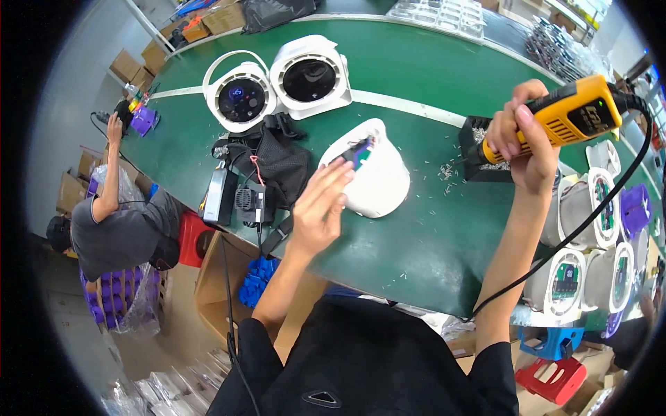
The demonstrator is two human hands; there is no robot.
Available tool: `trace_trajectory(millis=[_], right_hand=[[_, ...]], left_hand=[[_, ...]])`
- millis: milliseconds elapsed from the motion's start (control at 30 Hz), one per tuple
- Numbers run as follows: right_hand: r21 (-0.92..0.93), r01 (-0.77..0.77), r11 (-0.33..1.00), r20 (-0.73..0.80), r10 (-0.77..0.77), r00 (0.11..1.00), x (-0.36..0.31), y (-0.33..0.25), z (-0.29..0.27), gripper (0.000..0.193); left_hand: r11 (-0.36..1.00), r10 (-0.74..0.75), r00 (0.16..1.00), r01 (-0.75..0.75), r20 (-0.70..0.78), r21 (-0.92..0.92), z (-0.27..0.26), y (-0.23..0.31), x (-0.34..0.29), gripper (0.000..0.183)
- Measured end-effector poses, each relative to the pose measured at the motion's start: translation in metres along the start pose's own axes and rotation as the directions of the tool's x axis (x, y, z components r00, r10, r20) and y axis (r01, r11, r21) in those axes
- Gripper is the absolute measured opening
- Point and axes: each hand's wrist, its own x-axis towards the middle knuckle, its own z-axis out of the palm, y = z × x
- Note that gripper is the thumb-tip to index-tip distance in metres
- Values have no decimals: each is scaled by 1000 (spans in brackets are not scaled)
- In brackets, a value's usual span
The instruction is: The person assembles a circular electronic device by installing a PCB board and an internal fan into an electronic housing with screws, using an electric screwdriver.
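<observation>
My right hand (533, 154) is wrapped round a yellow and black electric screwdriver (576, 114). Its black tip end points down into a black box (489, 175) of small screws, and the bit is hidden there. With its fingers stretched out, my left hand (318, 211) rests at the left rim of a white rounded housing (381, 182). Inside the housing's opening sit a dark part and a green circuit board (362, 157) with wires, close to my left fingertips. Loose screws (447, 173) lie scattered between the housing and the box.
Two white units with dark round fronts (310, 80) stand at the back. A black mesh bag (283, 163) and a grey power unit (219, 195) lie left. Several white housings with boards (565, 281) crowd the right, near the screwdriver's cable (590, 218). A co-worker (125, 222) sits far left.
</observation>
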Motion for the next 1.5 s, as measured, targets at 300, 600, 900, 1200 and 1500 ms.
trace_trajectory(millis=[300, 600, 900, 1200, 1500], right_hand=[[-40, -21, 999, 17, 21, 1000, -2, 1, 0, 14], [-125, -49, 991, 5, 50, 999, -3, -1, 2, 17], [-138, -22, 990, 44, 28, 999, -2, -1, -2, 19], [-90, -30, 995, 158, 44, 986, -2, 2, -9, 19], [-23, -25, 999, 131, 28, 991, -2, 5, -7, 18]], left_hand=[[986, 150, 987, -154, 65, 68, 13, 8, -17, 40], [984, 164, 986, -165, 23, 61, 6, -3, -47, 39], [993, 110, 994, -110, -19, 32, -6, -3, -68, 37], [996, 48, 999, -46, -22, 77, -6, 16, -60, 44], [993, -60, 990, 72, -126, 94, 9, 30, -44, 41]])
